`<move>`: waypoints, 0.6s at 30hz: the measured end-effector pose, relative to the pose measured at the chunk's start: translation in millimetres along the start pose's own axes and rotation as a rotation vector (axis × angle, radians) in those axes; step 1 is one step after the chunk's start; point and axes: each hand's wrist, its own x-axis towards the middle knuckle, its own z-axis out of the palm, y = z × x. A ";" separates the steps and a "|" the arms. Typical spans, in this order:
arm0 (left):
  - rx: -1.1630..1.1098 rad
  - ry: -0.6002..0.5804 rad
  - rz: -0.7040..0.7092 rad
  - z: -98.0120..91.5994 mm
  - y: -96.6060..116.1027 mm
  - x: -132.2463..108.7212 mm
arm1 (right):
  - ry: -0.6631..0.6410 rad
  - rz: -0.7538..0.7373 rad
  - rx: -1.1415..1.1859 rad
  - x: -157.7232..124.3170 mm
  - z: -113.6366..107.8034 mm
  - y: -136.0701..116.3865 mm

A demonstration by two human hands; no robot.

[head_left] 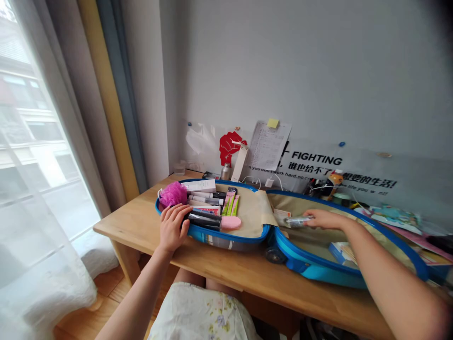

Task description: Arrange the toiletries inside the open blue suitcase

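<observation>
A blue suitcase point(226, 240) lies spread flat on the table, with both beige-lined halves facing up. My left hand point(174, 225) rests on the left half's near rim, fingers stretched out, beside a black object with a rounded pink end point(230, 223). Around it in that half are a purple bath puff point(172, 193), a white box point(198, 185), several tubes point(205, 200) and slim green-and-pink packets point(231, 205). Over the right half, my right hand point(323, 219) grips a small clear, silvery bottle-like item point(297, 221). A small white-and-orange box point(282, 214) sits just beyond it.
A blue-and-white box point(342, 252) lies in the suitcase's right half, near my right forearm. Behind the suitcase stand a metal bottle point(225, 171) and an orange-brown bottle point(334, 179). Papers point(396, 219) clutter the right side. The wooden table's edge point(141, 236) runs close to my lap.
</observation>
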 end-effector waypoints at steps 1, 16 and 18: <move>-0.004 -0.005 -0.004 0.1 0.0 -0.2 | 0.013 0.002 0.046 -7.2 -4.9 0.2; -0.014 -0.007 -0.029 -0.1 0.7 0.1 | 0.297 -0.511 0.008 46.0 51.2 -243.7; -0.014 -0.009 -0.033 0.0 0.6 -0.1 | 0.299 -0.536 -0.042 55.5 72.4 -270.1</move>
